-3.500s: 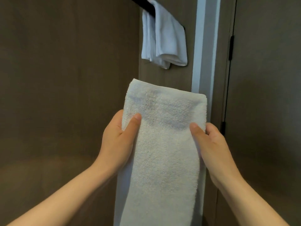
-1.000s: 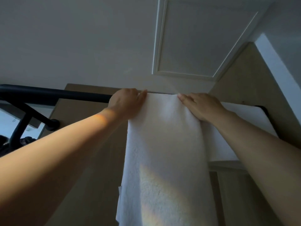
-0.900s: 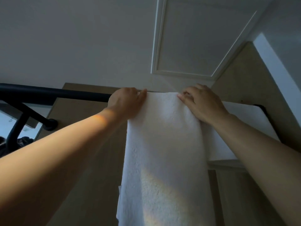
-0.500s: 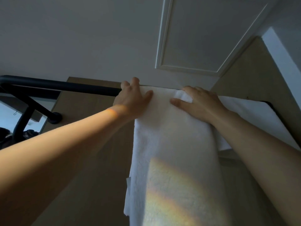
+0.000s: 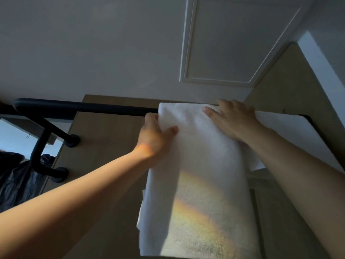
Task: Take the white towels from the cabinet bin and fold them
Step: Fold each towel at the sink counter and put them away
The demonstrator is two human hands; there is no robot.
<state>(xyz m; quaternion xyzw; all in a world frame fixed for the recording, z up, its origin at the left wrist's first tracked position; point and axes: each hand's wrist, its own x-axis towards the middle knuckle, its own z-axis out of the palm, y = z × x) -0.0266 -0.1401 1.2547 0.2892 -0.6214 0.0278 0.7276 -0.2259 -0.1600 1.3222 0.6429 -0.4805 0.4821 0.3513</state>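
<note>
A white towel (image 5: 201,165) is draped over the black rail (image 5: 84,107), near its right end. Its left edge, just below the rail, is pinched by the left hand (image 5: 155,135) — thumb in front, fingers curled round the edge. The right hand (image 5: 233,120) is laid flat on the top fold, fingers straight — a second towel (image 5: 291,131) is hung just beside.

Indoor home or hotel-type washroom or wardrobe corner, viewed looking upward. Black wall-mounted rail (image 5: 84,109) runs left to right. White towel (image 5: 201,165) draped over it at centre, second towel (image 5: 291,131) just beside it at right. Wood-look wall panels (image 5: 108,131) behind. Plain white ceiling (image 5: 93,43) with framed access hatch (image 5: 233,43). White door trim (image 5: 321,60) far right.
</note>
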